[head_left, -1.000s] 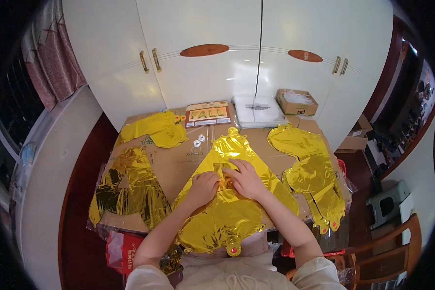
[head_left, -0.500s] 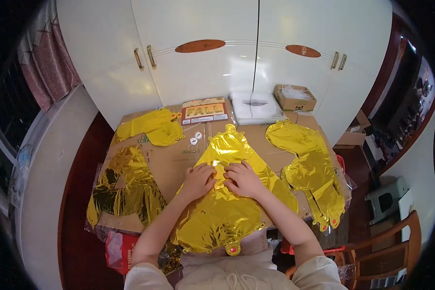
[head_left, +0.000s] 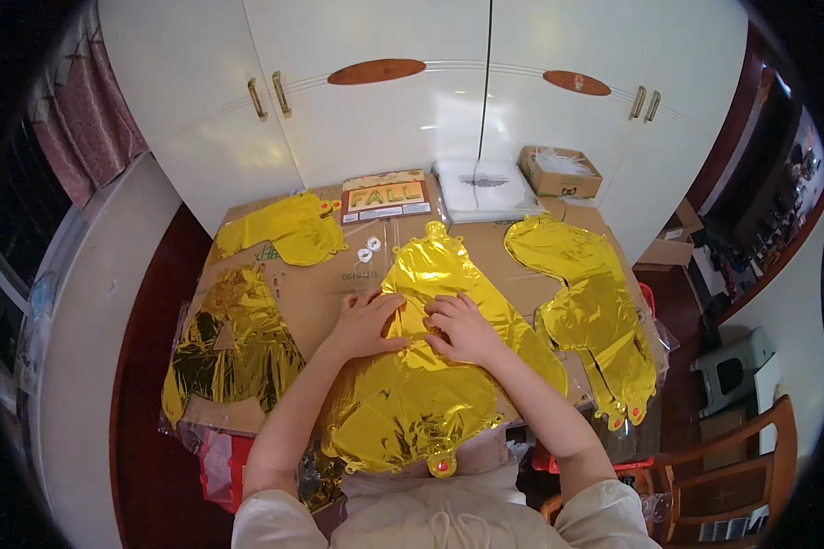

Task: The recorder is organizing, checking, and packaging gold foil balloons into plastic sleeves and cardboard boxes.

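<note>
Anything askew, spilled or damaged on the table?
No spill or tear that I can see. Two mild oddities: the middle gold balloon overhangs the near edge of the table, and the near-left gold balloon looks more crumpled than the right gold balloon.

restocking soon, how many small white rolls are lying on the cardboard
2: the farther white roll and, slightly left, the nearer white roll. Both lie on the cardboard, left of the top of the middle gold foil. Others could be hidden under it.

Gold foil (head_left: 421, 398), seemingly pinkish curtain (head_left: 87, 128)
</note>
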The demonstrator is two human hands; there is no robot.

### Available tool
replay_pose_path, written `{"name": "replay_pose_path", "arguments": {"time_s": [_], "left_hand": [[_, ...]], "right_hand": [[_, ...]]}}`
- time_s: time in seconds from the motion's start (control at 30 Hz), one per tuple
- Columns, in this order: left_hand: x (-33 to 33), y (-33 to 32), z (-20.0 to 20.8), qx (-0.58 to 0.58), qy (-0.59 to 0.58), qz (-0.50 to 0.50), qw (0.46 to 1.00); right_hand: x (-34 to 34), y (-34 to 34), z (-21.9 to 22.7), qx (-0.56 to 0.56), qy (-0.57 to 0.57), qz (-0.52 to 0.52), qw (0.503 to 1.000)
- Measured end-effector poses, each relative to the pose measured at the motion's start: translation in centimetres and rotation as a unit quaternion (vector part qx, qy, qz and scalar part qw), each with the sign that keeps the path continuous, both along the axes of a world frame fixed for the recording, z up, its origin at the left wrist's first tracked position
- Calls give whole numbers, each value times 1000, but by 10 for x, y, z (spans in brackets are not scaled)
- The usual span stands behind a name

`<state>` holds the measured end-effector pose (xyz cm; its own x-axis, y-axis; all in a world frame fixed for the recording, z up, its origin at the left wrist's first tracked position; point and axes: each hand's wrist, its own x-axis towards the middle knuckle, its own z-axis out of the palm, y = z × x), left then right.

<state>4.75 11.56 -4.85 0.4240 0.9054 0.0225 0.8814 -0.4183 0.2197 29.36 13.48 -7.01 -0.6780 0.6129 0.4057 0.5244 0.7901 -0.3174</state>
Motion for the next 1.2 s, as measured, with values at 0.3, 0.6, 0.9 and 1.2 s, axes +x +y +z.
{"name": "replay_pose_path", "arguments": {"time_s": [0.3,0.6,0.9,1.2], "left_hand": [[7,3,15,-23,107,2,994],[-10,-58,28,118,-56,55,990],[9,-299,-50,-263,-500,371,737],[71,-275,-92,-245,-800,224,499]], "right_hand": [[0,1,-1,44,28,-2,999],[-3,0,3,54,45,4,998],[-2,3,3,19,53,0,998],[10,-30,39,61,7,29,998]]}}
